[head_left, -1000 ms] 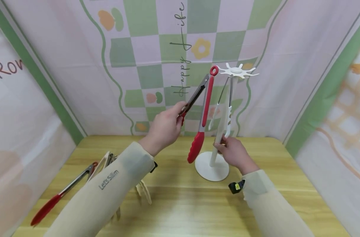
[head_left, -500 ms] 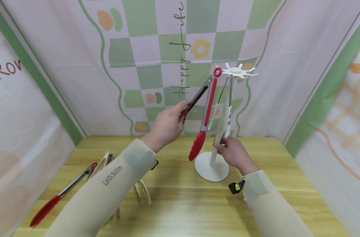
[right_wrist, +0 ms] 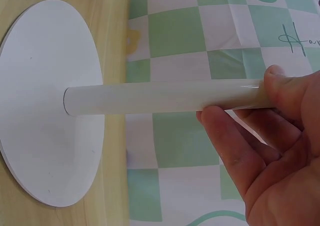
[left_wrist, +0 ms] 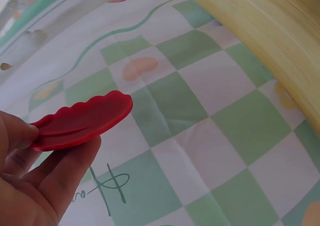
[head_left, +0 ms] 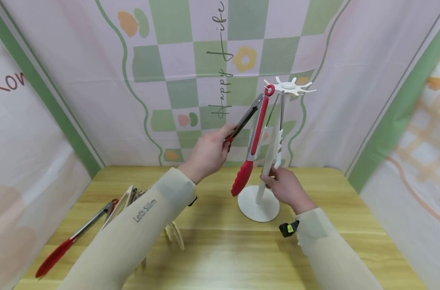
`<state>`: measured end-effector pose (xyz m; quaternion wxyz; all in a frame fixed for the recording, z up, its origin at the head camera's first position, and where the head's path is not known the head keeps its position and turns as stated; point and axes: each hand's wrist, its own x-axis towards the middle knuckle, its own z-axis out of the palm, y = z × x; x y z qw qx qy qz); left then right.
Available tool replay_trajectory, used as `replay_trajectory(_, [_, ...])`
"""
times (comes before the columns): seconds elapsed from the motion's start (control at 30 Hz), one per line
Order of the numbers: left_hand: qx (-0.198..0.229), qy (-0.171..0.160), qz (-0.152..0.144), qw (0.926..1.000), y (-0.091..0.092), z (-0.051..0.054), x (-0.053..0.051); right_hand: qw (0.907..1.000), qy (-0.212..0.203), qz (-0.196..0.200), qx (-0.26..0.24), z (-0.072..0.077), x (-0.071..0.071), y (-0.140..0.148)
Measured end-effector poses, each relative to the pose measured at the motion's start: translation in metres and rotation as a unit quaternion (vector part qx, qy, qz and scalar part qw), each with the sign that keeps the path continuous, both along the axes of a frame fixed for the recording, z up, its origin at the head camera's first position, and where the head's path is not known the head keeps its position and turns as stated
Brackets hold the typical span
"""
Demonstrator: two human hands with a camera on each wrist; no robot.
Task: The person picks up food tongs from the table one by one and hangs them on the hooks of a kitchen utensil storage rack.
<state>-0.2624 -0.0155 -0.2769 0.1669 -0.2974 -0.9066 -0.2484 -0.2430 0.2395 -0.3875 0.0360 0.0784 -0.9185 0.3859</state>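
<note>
My left hand (head_left: pixel 209 151) pinches one arm of a pair of red tongs (head_left: pixel 257 125) by its scalloped red tip (left_wrist: pixel 85 121). The tongs hang spread in the air, their red ring at the left edge of the hooked top (head_left: pixel 288 86) of a white stand; whether the ring is on a hook I cannot tell. My right hand (head_left: pixel 285 185) grips the lower part of the stand's white pole (right_wrist: pixel 165 97), thumb on one side and fingers on the other. White-tipped tongs (head_left: pixel 280 121) hang from the hooked top beside the pole.
The stand's round white base (head_left: pixel 248 203) rests on the wooden table (head_left: pixel 220 257). Another pair of red tongs (head_left: pixel 78 233) lies at the table's left. Beige tongs (head_left: pixel 175 235) and other utensils lie partly hidden under my left forearm. A patterned cloth (head_left: pixel 176 56) hangs behind.
My left hand has moved slightly right, carrying the red tongs so that their ring reaches the hooked top. My right hand keeps its grip on the pole.
</note>
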Motion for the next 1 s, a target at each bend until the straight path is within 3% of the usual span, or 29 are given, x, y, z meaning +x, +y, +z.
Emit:
replay_trajectory(0.47, [0.004,-0.007,-0.012,0.9999,0.015,-0.008,-0.011,1.0000,-0.006,-0.003,-0.001,0.003,0.000,0.000])
replay_trajectory(0.73, [0.013,0.027,-0.024,0.9993,0.024,-0.020,-0.019,0.9999,-0.010,-0.005,-0.003,0.004,0.000,0.000])
replay_trajectory(1.0, [0.020,0.021,-0.029,0.9992,0.028,-0.025,-0.018,1.0000,0.000,-0.003,0.009,0.003,0.002,-0.002])
